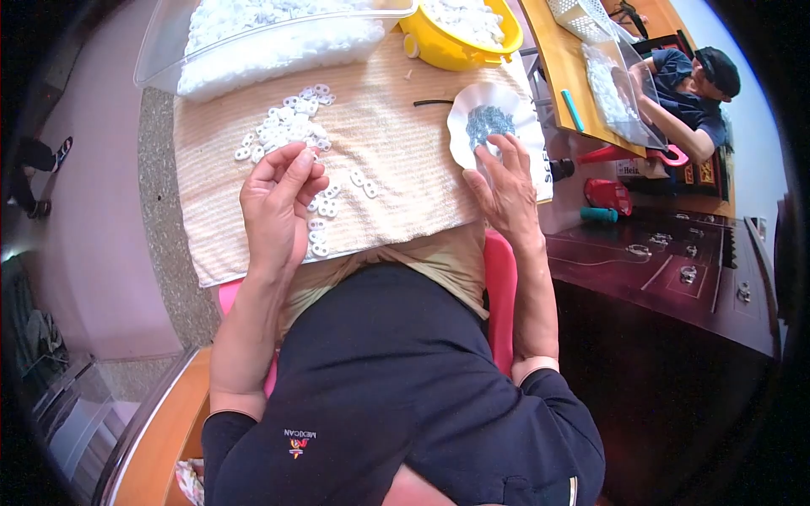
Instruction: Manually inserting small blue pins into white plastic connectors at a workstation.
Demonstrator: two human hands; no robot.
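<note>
My left hand (283,202) is raised over the towel with thumb and forefinger pinched. A small white plastic piece (315,155) shows at its fingertips, mostly hidden by them. Just beyond lies a loose pile of white two-holed plastic pieces (285,122). Several more such pieces (365,184) lie apart beside this hand, some near the towel's front edge. My right hand (509,190) reaches into a white wavy-rimmed dish (461,126), fingers apart over small grey-blue metallic bits (485,122). Its fingertips touch or nearly touch those bits; their exact kind is too small to tell.
A striped beige towel (405,194) covers the table. Behind stand a clear bin (156,59) of white pieces and a yellow basin (439,55). A thin black stick (432,103) lies beside the dish. Another person (683,101) sits at a table at the right.
</note>
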